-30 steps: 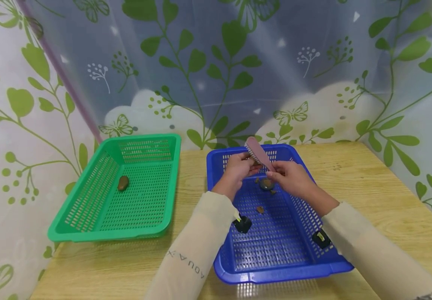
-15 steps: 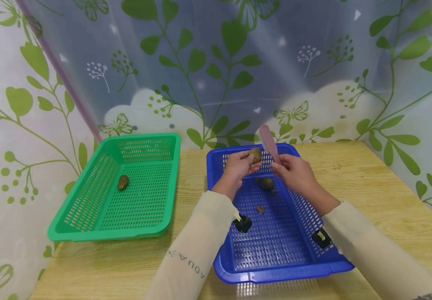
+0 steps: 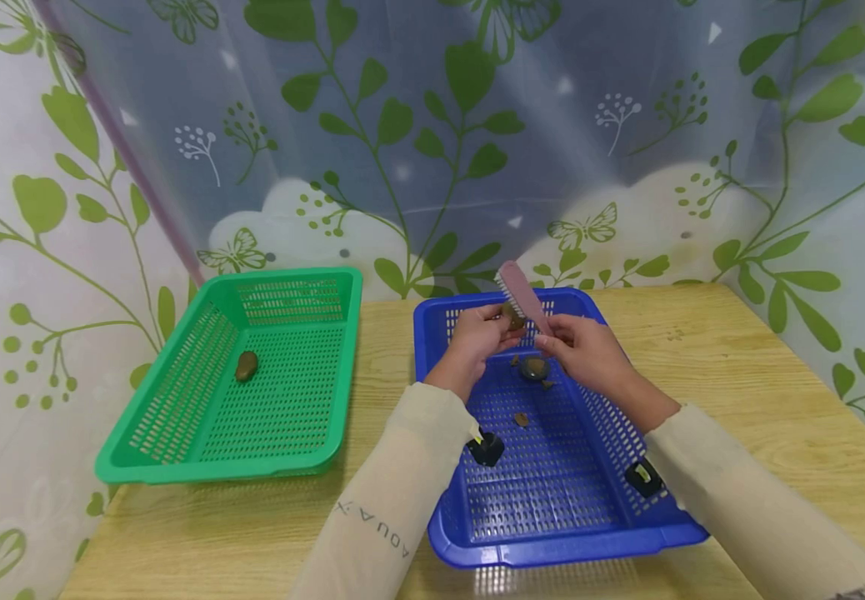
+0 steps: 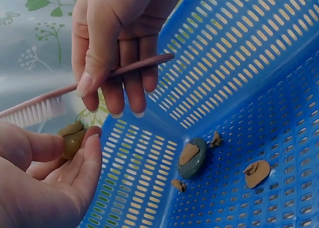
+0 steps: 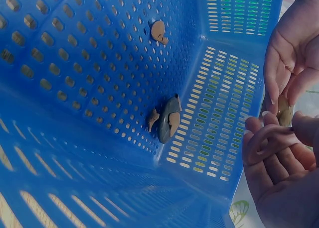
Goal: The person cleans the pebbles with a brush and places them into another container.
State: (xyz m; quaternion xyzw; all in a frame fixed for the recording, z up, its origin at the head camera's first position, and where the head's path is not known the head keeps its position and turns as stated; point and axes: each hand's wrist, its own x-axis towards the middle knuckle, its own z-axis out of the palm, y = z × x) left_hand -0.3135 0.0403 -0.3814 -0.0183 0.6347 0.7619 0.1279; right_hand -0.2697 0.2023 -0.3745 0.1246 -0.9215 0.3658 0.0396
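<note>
We've got a leaf-print curtain (image 3: 470, 158) behind a wood-grain table (image 3: 710, 358). Blue basket (image 3: 560, 552) right, green basket (image 3: 233, 472) left, both perforated. We see a dark stone (image 4: 193, 168) far in the blue one, tan pieces (image 4: 256, 173) near it; a brown stone (image 3: 247, 366) in the green. Pink brush (image 3: 520, 293): slim handle, white bristles. Olive stone (image 4: 75, 145): rounded, glossy, tan patch on top. Right hand (image 3: 586, 352) grips the brush handle; left hand (image 3: 474, 340) pinches the olive stone, just left of it, at the blue basket's far end. Bristles face the stone; contact, we can't tell.
</note>
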